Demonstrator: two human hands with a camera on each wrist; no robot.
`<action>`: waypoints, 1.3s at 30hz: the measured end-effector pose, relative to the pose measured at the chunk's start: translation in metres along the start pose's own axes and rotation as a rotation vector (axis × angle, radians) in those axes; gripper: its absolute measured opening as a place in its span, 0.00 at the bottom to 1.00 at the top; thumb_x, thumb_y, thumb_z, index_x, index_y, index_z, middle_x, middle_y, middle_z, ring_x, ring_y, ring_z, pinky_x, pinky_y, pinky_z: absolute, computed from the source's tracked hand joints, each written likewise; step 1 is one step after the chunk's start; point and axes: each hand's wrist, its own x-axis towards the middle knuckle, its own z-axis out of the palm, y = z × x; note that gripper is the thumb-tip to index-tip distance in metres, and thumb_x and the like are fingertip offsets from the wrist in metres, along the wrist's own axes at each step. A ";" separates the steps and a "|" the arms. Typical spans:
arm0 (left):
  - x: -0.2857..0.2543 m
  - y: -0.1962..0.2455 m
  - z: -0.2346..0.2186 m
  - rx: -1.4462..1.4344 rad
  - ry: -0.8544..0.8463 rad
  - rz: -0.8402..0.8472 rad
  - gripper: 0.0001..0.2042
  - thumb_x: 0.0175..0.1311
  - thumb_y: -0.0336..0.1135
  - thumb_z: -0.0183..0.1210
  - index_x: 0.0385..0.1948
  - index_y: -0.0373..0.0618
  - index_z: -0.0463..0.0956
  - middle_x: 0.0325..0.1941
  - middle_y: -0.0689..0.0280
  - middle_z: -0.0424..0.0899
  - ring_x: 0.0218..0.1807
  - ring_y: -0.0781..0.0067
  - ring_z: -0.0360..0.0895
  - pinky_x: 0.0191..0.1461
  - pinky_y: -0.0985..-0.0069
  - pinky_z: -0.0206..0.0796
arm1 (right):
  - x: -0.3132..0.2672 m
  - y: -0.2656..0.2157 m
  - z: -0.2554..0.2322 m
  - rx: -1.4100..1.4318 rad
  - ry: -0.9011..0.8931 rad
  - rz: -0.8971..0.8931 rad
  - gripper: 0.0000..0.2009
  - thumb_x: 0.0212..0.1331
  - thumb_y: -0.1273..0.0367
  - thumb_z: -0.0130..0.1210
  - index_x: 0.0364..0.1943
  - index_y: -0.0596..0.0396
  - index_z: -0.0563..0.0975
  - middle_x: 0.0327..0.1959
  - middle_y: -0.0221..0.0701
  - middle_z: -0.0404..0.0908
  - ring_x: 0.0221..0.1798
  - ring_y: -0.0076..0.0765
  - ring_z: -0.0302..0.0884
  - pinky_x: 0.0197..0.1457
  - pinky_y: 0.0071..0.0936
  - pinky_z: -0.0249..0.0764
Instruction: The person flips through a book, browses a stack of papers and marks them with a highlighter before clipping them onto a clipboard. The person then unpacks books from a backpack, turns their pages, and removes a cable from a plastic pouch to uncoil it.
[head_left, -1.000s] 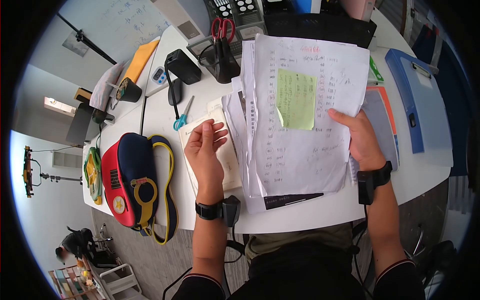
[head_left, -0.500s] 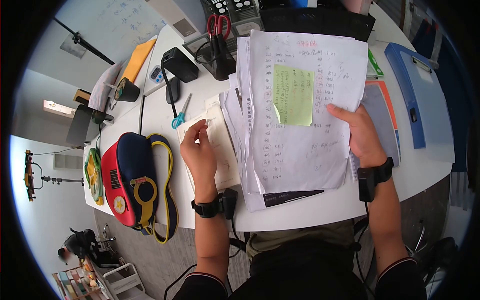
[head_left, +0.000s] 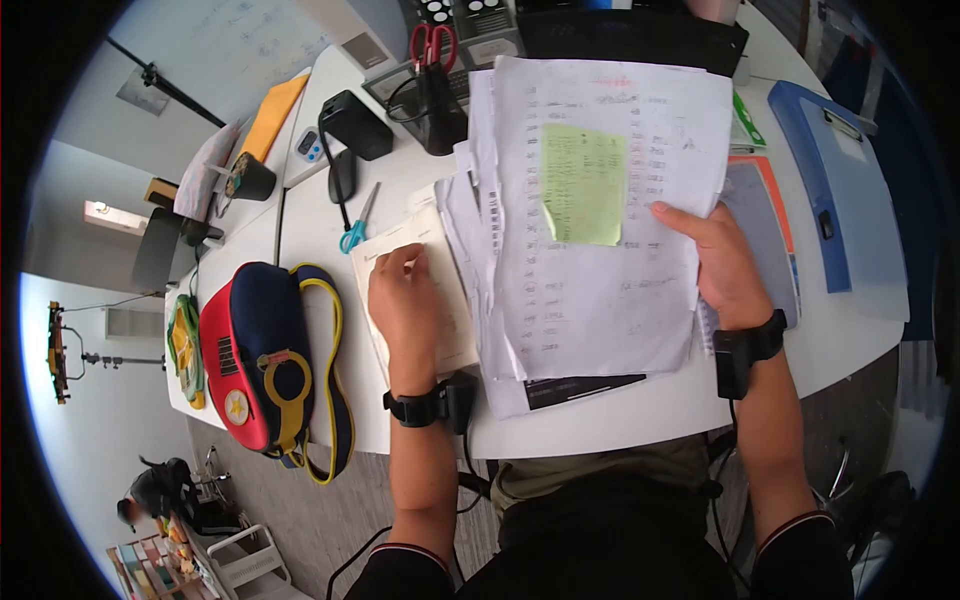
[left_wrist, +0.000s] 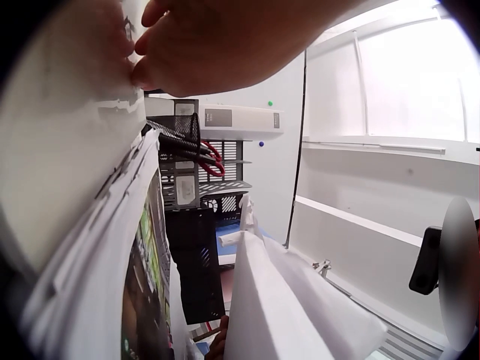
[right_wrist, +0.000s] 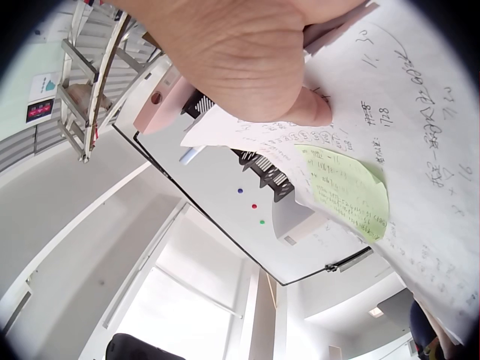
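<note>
My right hand [head_left: 735,265] grips the right edge of a stack of white papers [head_left: 610,315], its thumb lying across the top sheet. That sheet carries handwriting and a light green sticky note [head_left: 585,185]; in the right wrist view the sticky note [right_wrist: 349,191] curls at its edge. My left hand [head_left: 403,300], slightly blurred, is over a cream booklet [head_left: 455,335] left of the papers, fingers loosely bent. In the left wrist view its fingertips [left_wrist: 142,73] are right at a pale surface. More papers [head_left: 465,215] lie beneath the held sheets.
A red and navy bag [head_left: 265,350] with a yellow-edged strap lies left of the booklet. Beyond it are teal scissors [head_left: 353,232], a black mouse [head_left: 343,177] and a pen holder [head_left: 432,110] with red-handled scissors. A blue folder [head_left: 825,190] is at the right.
The papers in my right hand have shifted slightly left and up in view. My left hand has turned from fingers raised to bent down over the booklet.
</note>
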 end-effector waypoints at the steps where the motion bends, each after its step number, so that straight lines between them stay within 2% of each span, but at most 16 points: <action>1: 0.000 -0.004 0.001 -0.003 0.014 -0.012 0.10 0.62 0.28 0.60 0.44 0.41 0.83 0.43 0.60 0.86 0.42 0.58 0.82 0.47 0.66 0.72 | 0.000 0.001 -0.001 -0.015 0.016 -0.006 0.24 0.61 0.72 0.59 0.61 0.69 0.71 0.59 0.43 0.78 0.59 0.36 0.77 0.64 0.29 0.69; 4: -0.002 -0.012 0.012 -0.125 0.099 -0.040 0.11 0.64 0.29 0.59 0.47 0.44 0.83 0.33 0.60 0.86 0.33 0.66 0.82 0.40 0.69 0.72 | 0.001 0.007 -0.005 0.065 -0.059 -0.040 0.26 0.60 0.74 0.61 0.63 0.66 0.70 0.60 0.38 0.78 0.62 0.34 0.75 0.67 0.29 0.67; 5: -0.001 -0.009 0.008 -0.124 0.037 -0.071 0.13 0.66 0.29 0.57 0.50 0.47 0.82 0.33 0.62 0.85 0.33 0.72 0.80 0.39 0.72 0.72 | 0.002 0.008 -0.005 0.060 -0.076 -0.070 0.26 0.60 0.73 0.61 0.63 0.65 0.70 0.61 0.37 0.77 0.63 0.33 0.74 0.67 0.29 0.66; 7: -0.001 -0.015 0.013 -0.177 0.041 -0.052 0.14 0.68 0.29 0.56 0.53 0.49 0.81 0.34 0.64 0.83 0.32 0.73 0.77 0.38 0.74 0.71 | 0.004 0.008 -0.008 0.027 -0.106 -0.091 0.25 0.60 0.74 0.60 0.63 0.65 0.71 0.61 0.37 0.77 0.63 0.32 0.74 0.68 0.29 0.66; 8: 0.002 -0.028 0.019 -0.186 0.055 0.025 0.14 0.69 0.29 0.55 0.53 0.49 0.81 0.35 0.63 0.83 0.34 0.73 0.77 0.40 0.74 0.70 | 0.003 0.007 -0.005 0.054 -0.086 -0.087 0.23 0.60 0.76 0.57 0.60 0.67 0.73 0.58 0.36 0.80 0.58 0.29 0.76 0.64 0.28 0.69; 10: 0.003 -0.027 0.020 -0.172 0.078 0.123 0.10 0.71 0.28 0.52 0.48 0.44 0.81 0.37 0.61 0.83 0.35 0.71 0.77 0.41 0.75 0.69 | 0.004 0.008 -0.007 0.040 -0.088 -0.082 0.21 0.61 0.76 0.55 0.60 0.68 0.73 0.58 0.37 0.79 0.58 0.30 0.76 0.63 0.28 0.70; 14: 0.002 -0.016 0.018 -0.288 0.053 0.036 0.09 0.71 0.32 0.56 0.43 0.38 0.81 0.36 0.60 0.85 0.35 0.74 0.77 0.42 0.75 0.69 | 0.004 0.004 -0.004 0.025 -0.092 -0.054 0.20 0.62 0.76 0.53 0.59 0.68 0.73 0.58 0.38 0.79 0.60 0.33 0.76 0.64 0.29 0.70; 15: 0.002 -0.009 0.012 -0.281 0.006 -0.034 0.10 0.71 0.33 0.57 0.42 0.36 0.80 0.36 0.61 0.85 0.34 0.75 0.76 0.41 0.76 0.69 | 0.004 0.003 -0.004 0.022 -0.095 -0.055 0.20 0.62 0.76 0.53 0.60 0.67 0.73 0.59 0.39 0.79 0.60 0.34 0.76 0.64 0.30 0.70; 16: 0.003 -0.018 0.018 -0.367 0.037 0.003 0.10 0.71 0.34 0.57 0.42 0.36 0.80 0.33 0.63 0.84 0.33 0.77 0.74 0.40 0.77 0.67 | 0.004 0.004 -0.005 0.007 -0.091 -0.059 0.20 0.62 0.76 0.53 0.60 0.67 0.73 0.59 0.39 0.79 0.60 0.34 0.76 0.64 0.30 0.70; 18: 0.001 -0.005 0.009 -0.382 0.025 -0.020 0.09 0.70 0.33 0.58 0.39 0.35 0.80 0.30 0.67 0.80 0.32 0.79 0.71 0.39 0.79 0.65 | 0.006 0.006 -0.006 -0.008 -0.098 -0.040 0.21 0.63 0.76 0.53 0.60 0.67 0.73 0.59 0.39 0.79 0.60 0.34 0.76 0.64 0.30 0.70; 21: 0.000 -0.005 0.011 -0.529 -0.029 -0.019 0.08 0.70 0.32 0.58 0.36 0.35 0.79 0.27 0.70 0.76 0.32 0.81 0.68 0.39 0.81 0.63 | 0.005 0.006 -0.006 0.001 -0.091 -0.019 0.21 0.63 0.75 0.54 0.60 0.67 0.73 0.59 0.39 0.79 0.60 0.33 0.76 0.64 0.30 0.70; 24: -0.001 0.000 0.010 -0.541 -0.038 -0.017 0.08 0.70 0.31 0.58 0.34 0.35 0.78 0.28 0.70 0.76 0.32 0.81 0.68 0.40 0.81 0.62 | 0.005 0.008 -0.006 -0.011 -0.077 -0.035 0.20 0.63 0.75 0.54 0.60 0.67 0.73 0.58 0.39 0.79 0.59 0.33 0.76 0.64 0.30 0.70; 30: 0.000 -0.006 0.012 -0.548 0.031 0.018 0.09 0.71 0.33 0.58 0.36 0.35 0.78 0.30 0.68 0.78 0.33 0.80 0.70 0.41 0.81 0.63 | 0.006 0.007 -0.009 -0.032 -0.105 0.006 0.23 0.64 0.74 0.56 0.63 0.65 0.70 0.62 0.39 0.76 0.62 0.33 0.74 0.66 0.31 0.68; 33: 0.000 -0.005 0.012 -0.507 0.023 0.010 0.10 0.71 0.34 0.58 0.41 0.34 0.80 0.32 0.68 0.80 0.34 0.80 0.71 0.42 0.80 0.64 | 0.005 0.009 -0.005 -0.009 -0.083 -0.040 0.20 0.64 0.75 0.54 0.59 0.67 0.73 0.58 0.39 0.79 0.59 0.32 0.76 0.63 0.30 0.70; 35: -0.002 0.000 0.012 -0.497 0.080 0.004 0.12 0.72 0.35 0.56 0.47 0.35 0.80 0.34 0.66 0.81 0.35 0.79 0.71 0.43 0.79 0.64 | 0.005 0.010 -0.005 -0.006 -0.090 -0.041 0.20 0.64 0.75 0.54 0.59 0.67 0.73 0.58 0.39 0.79 0.59 0.32 0.77 0.63 0.30 0.70; 39: 0.000 -0.010 0.015 -0.507 0.050 0.026 0.14 0.73 0.36 0.54 0.51 0.35 0.79 0.34 0.66 0.81 0.35 0.79 0.71 0.43 0.78 0.65 | 0.006 0.011 -0.006 -0.022 -0.099 -0.052 0.20 0.64 0.75 0.53 0.60 0.67 0.73 0.58 0.39 0.79 0.59 0.32 0.77 0.63 0.30 0.70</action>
